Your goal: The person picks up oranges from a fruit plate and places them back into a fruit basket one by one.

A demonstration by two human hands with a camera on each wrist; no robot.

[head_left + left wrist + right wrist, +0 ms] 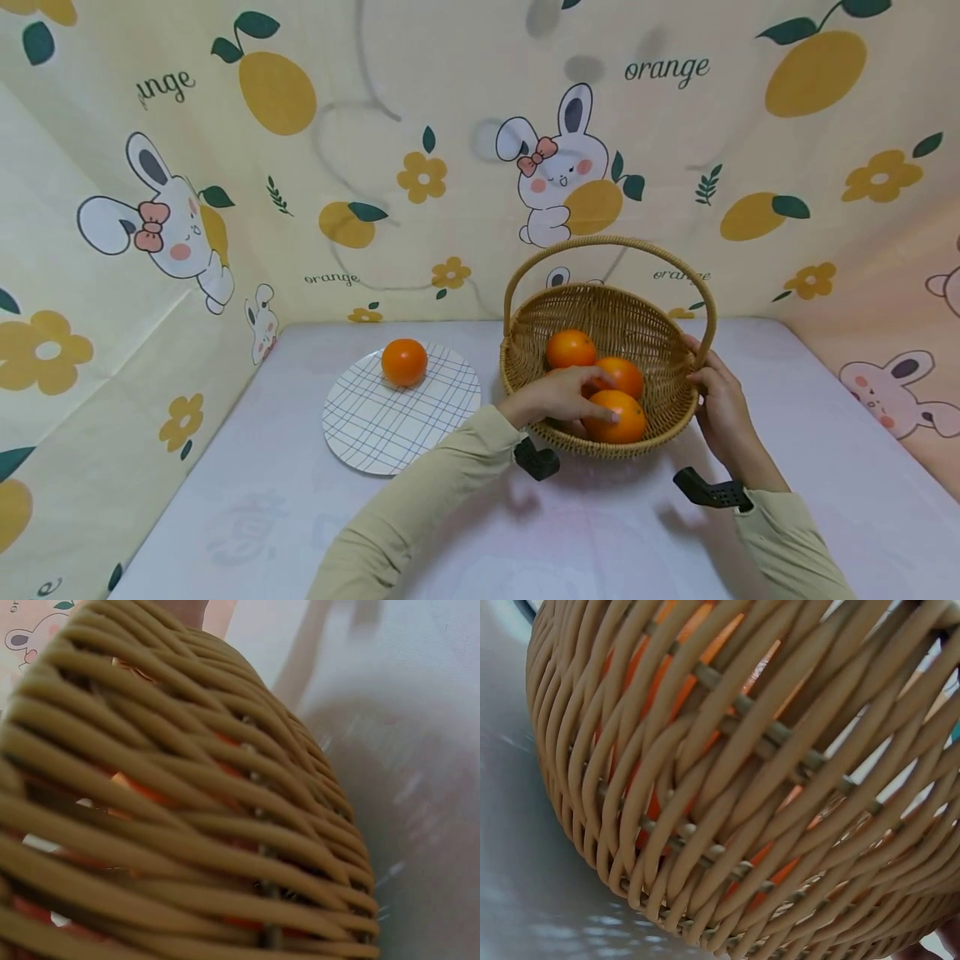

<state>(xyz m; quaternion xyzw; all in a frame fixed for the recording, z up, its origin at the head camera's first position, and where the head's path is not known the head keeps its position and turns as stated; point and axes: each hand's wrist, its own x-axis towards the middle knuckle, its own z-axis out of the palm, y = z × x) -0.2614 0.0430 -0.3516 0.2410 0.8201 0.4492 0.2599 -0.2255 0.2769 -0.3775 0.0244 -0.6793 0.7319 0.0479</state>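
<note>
A brown wicker basket (607, 308) with an arched handle stands tilted toward me, with several oranges inside. My left hand (562, 395) reaches over its front left rim and grips the front orange (621, 423), thumb on its near side. Touching that one is another orange (624, 377), and a third orange (572, 346) lies further back. At the basket's right side my right hand (722, 400) holds the rim by the handle's foot. Both wrist views are filled by the basket's weave (180, 787), (727, 780), with orange showing through gaps; the left hand is hidden there.
Left of the basket lies a round white plate (367, 425) with a blue grid pattern, bearing a single orange (404, 362). The pale tabletop (255, 483) meets a printed fabric backdrop (450, 217) behind and at both sides.
</note>
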